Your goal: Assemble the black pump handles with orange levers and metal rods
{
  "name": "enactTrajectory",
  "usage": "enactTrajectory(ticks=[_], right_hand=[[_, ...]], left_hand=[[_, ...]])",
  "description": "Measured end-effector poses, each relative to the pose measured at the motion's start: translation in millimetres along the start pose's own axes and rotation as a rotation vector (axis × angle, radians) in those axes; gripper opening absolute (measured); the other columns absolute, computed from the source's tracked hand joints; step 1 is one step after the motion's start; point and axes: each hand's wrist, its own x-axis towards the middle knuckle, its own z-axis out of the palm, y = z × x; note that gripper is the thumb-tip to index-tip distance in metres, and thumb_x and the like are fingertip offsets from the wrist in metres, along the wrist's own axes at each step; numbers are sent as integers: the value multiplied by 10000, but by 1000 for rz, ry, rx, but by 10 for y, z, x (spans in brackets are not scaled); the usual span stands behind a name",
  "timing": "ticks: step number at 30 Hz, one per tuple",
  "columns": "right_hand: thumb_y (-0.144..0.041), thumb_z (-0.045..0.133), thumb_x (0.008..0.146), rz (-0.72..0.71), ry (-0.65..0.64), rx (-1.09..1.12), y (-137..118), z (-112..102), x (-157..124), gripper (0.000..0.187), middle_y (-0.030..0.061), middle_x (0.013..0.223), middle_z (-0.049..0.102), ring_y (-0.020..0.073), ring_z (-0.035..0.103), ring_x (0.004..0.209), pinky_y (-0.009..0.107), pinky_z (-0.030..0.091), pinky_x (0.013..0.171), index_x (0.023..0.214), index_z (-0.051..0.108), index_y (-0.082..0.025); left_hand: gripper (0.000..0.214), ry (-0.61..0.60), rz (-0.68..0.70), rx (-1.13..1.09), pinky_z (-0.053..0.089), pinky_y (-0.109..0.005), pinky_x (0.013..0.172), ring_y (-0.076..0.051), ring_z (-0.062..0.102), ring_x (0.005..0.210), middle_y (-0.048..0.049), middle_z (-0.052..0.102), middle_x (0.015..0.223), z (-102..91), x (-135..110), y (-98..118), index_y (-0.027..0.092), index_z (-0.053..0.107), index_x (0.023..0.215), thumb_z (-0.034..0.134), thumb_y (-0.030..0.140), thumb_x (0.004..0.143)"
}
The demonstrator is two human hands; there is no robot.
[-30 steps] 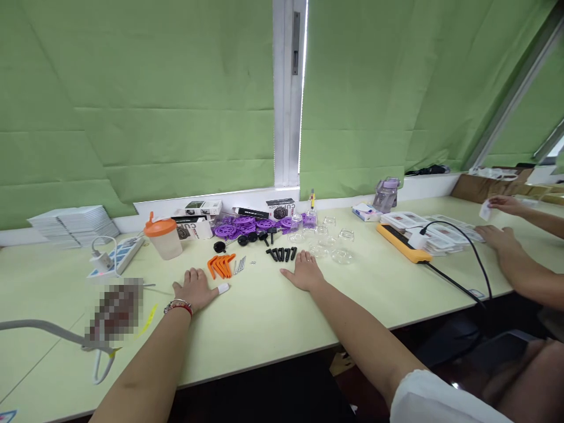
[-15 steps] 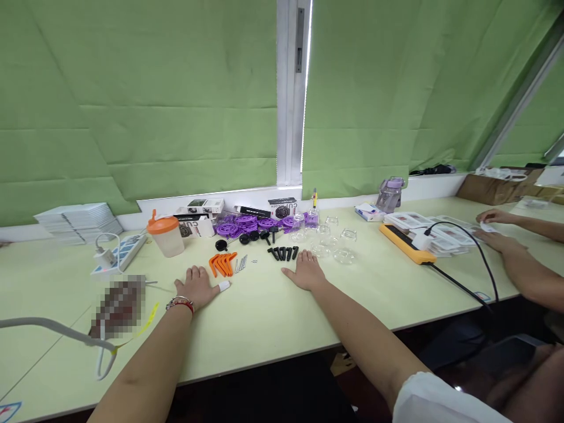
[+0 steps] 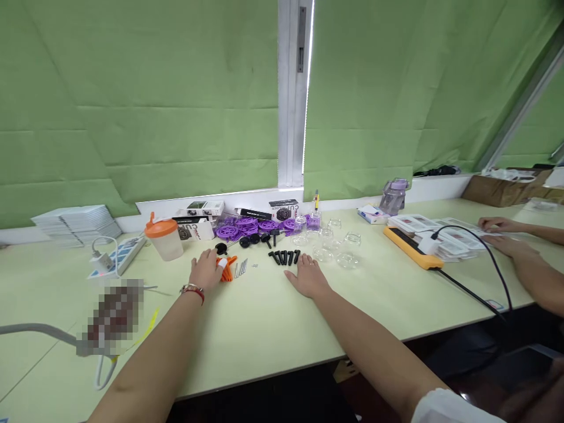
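Observation:
My left hand (image 3: 206, 269) has come over the left side of the orange L-shaped plastic pieces (image 3: 227, 270), partly hiding them. Its fingers reach forward, and the thumb wears a white wrap; no piece is lifted. My right hand (image 3: 310, 276) lies flat with fingers spread, just right of a row of black L-shaped pieces (image 3: 284, 258). Between the hands lie metal screws (image 3: 241, 268) and a few tiny metal parts (image 3: 254, 265). Behind them are black round-headed parts (image 3: 249, 239), purple slotted plastic parts (image 3: 247, 228) and clear plastic cups (image 3: 348, 258).
An orange-lidded cup (image 3: 166, 238) and a white power strip (image 3: 127, 254) stand left, near stacked white sheets (image 3: 74, 222). Printed boxes (image 3: 284, 209) line the wall. To the right are a yellow power strip (image 3: 409, 247), a purple bottle (image 3: 393, 197) and a co-worker's hands (image 3: 502, 235).
My left hand has moved right and forward from the bare table onto the orange pieces. My right hand remains flat beside the black pieces. The view has shifted slightly.

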Motion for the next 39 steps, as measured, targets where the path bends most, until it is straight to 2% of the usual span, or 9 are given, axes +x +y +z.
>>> enactTrajectory(ticks=[2, 4, 9, 13, 17, 24, 29, 35, 39], right_hand=[[-646, 159, 871, -2, -9, 2, 2, -5, 0, 890, 227, 1510, 194, 334, 144, 1396, 425, 81, 1114, 1445, 212, 33], [-643, 158, 873, -2, -18, 0, 3, -13, -1, 885, 224, 1511, 195, 332, 138, 1398, 424, 70, 1116, 1446, 213, 29], [-639, 149, 877, -6, -36, -7, -2, -32, -2, 880, 223, 1513, 185, 329, 126, 1402, 419, 54, 1120, 1447, 210, 29], [-649, 144, 873, 0, -70, -8, -3, -44, 7, 889, 220, 1521, 156, 331, 108, 1408, 419, 46, 1122, 1453, 189, 23], [-660, 145, 868, 2, -84, -12, -2, -67, 9, 898, 212, 1525, 143, 323, 86, 1413, 409, 37, 1125, 1458, 172, 16], [-673, 125, 862, 0, -112, -14, -19, -107, 5, 916, 216, 1527, 121, 329, 75, 1414, 412, 27, 1127, 1459, 151, 21], [-680, 111, 859, 0, -121, -14, -19, -117, 2, 919, 207, 1532, 107, 327, 64, 1416, 412, 21, 1127, 1463, 147, 11], [-680, 132, 856, 3, -115, -4, -3, -89, 15, 922, 208, 1531, 117, 327, 70, 1415, 412, 33, 1127, 1463, 142, 13], [-671, 166, 858, 11, -101, 2, 2, -72, 14, 911, 201, 1532, 131, 324, 79, 1414, 410, 41, 1128, 1463, 155, 10]], left_hand=[[463, 1, 32, 2, 187, -507, 1075, -281, 461, 1222, -140, 530, 1311, -16, 183, 91, 187, 479, 1262, 397, 200, 806], [448, 4, 32, -2, 225, -494, 1055, -290, 485, 1191, -136, 541, 1288, -5, 352, 148, 199, 510, 1224, 422, 190, 785], [519, -28, -49, -52, 364, -462, 956, -341, 514, 1150, -175, 511, 1292, 101, 626, 107, 175, 492, 1265, 485, 324, 768], [659, -83, -89, -96, 383, -461, 943, -367, 500, 1174, -169, 478, 1338, 174, 716, -5, 210, 446, 1339, 556, 445, 732], [681, -131, -91, -118, 364, -484, 956, -378, 514, 1156, -161, 487, 1338, 213, 769, -84, 232, 471, 1329, 603, 467, 704], [644, -118, -53, -188, 394, -355, 932, -302, 546, 1123, -125, 550, 1275, 311, 837, -185, 207, 502, 1296, 635, 418, 703], [678, -98, -73, -251, 430, -330, 869, -288, 582, 1046, -131, 577, 1210, 341, 853, -210, 194, 522, 1275, 662, 455, 664], [664, 23, -155, -339, 423, -358, 911, -294, 576, 1043, -159, 554, 1215, 179, 774, -222, 154, 549, 1227, 705, 375, 620], [734, 155, -238, -424, 406, -398, 957, -305, 530, 1118, -163, 538, 1236, 2, 609, -203, 132, 470, 1286, 710, 338, 624]])
